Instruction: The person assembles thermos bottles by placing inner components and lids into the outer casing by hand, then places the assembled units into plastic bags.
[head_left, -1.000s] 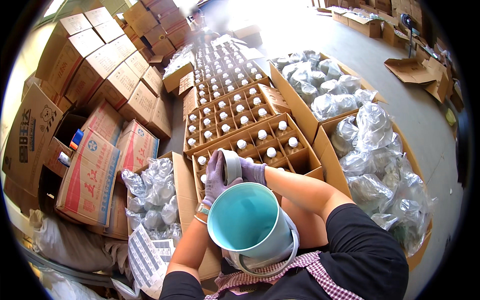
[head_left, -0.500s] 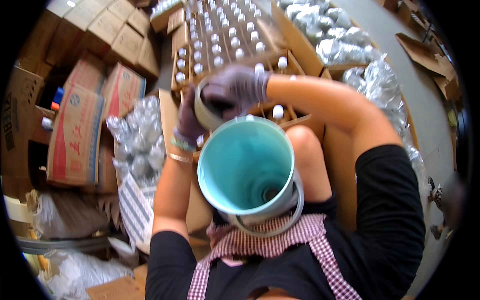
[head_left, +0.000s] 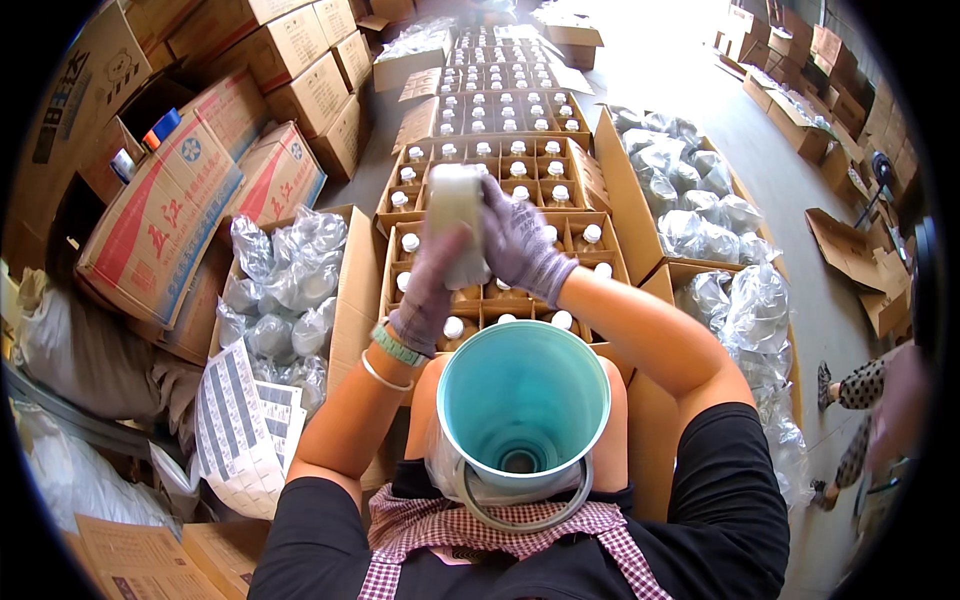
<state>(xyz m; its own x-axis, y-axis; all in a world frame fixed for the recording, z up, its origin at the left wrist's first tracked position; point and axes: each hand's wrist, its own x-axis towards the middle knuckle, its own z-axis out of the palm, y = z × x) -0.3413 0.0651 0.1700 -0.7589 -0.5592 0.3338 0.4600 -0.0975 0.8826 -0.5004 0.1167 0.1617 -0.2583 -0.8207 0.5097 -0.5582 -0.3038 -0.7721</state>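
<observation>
A pale, wide roll of tape (head_left: 456, 215), seen edge-on and slightly blurred, is held up between my gloved hands. My left hand (head_left: 432, 290) closes on its near left side, while my right hand (head_left: 520, 238) grips its right side. Beneath them stands a divided carton (head_left: 388, 330) with white-capped bottles (head_left: 592, 234) in its compartments; the hands hide part of it. Upright between my knees is a light-blue bucket (head_left: 525, 400), its grey handle hanging toward me. No contents show inside the bucket.
More bottle-filled cartons (head_left: 590, 165) run away in a row. Boxes of clear plastic-wrapped items flank them on the left (head_left: 290, 300) and right (head_left: 690, 190). Printed sheets (head_left: 235, 425) lie at the left box. Stacked cartons (head_left: 165, 225) stand farther left; a person's legs (head_left: 860, 400) show at right.
The roll has turned from showing its ring-shaped opening to edge-on, staying in both hands. My view has tilted up, so more of the carton row shows and the bucket sits lower.
</observation>
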